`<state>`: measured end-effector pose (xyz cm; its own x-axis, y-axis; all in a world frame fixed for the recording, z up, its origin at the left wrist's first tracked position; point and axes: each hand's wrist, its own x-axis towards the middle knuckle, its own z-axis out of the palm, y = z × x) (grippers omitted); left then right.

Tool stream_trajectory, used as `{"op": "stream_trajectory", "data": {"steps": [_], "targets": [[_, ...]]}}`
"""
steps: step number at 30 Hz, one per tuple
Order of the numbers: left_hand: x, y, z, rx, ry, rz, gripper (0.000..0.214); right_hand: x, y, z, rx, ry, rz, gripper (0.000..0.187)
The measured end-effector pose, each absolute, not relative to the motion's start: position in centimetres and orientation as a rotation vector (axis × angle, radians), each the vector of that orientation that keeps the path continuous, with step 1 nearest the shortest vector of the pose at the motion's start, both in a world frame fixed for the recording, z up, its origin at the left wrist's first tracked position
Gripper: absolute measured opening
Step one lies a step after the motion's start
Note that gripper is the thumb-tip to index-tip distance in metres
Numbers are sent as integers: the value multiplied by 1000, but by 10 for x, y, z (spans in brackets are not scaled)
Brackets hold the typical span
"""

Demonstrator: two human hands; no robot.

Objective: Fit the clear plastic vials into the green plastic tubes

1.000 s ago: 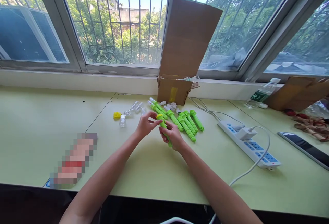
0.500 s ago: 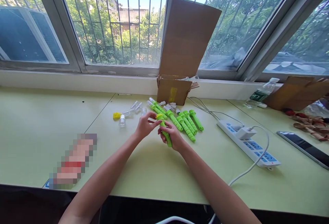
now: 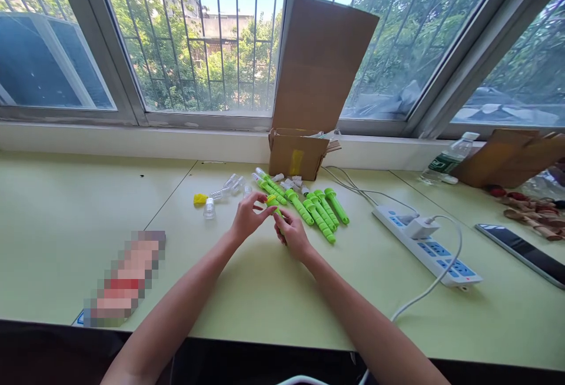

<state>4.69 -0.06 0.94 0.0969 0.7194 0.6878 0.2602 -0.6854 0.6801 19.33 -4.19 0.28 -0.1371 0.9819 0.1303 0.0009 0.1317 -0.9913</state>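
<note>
Near the middle of the table, my left hand [image 3: 249, 217] pinches the top end of a bright green plastic tube [image 3: 277, 208], where a small yellow piece [image 3: 271, 198] shows. My right hand [image 3: 293, 235] is wrapped round the lower part of the same tube and hides most of it. Just beyond my hands lie several ribbed green tubes [image 3: 321, 220] with flared ends. Two more green tubes [image 3: 269, 185] with clear tips point toward the box. Left of my hands stands a clear plastic cap [image 3: 209, 208], with more clear pieces [image 3: 233, 183] behind it.
A yellow item [image 3: 200, 199] lies at the left. Behind the tubes, an open cardboard box [image 3: 293, 155] leans its flap on the window. To the right are a power strip [image 3: 424, 246] with cables, a phone [image 3: 521, 254] and a water bottle [image 3: 448, 158]. A blurred-out object [image 3: 123, 282] lies front left.
The held green tube has tilted, and its lower end is now hidden by my right hand. My right hand has turned and shifted slightly left; my left hand keeps its pinch at the top.
</note>
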Motion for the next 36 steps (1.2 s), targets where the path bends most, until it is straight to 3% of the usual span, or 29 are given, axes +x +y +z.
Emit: {"op": "stream_trajectory", "data": {"steps": [17, 27, 32, 36], "targets": [[50, -5, 14, 1952, 919, 1638, 31, 199, -43, 8, -923, -1161, 1578, 31], [50, -5, 15, 1937, 936, 1616, 30, 199, -46, 11, -915, -1177, 1599, 30], [48, -4, 15, 1931, 954, 1616, 30, 196, -45, 10, -947, -1194, 1509, 44], [46, -3, 16, 1924, 944, 1605, 33, 194, -44, 9, -945, -1170, 1421, 39]]}}
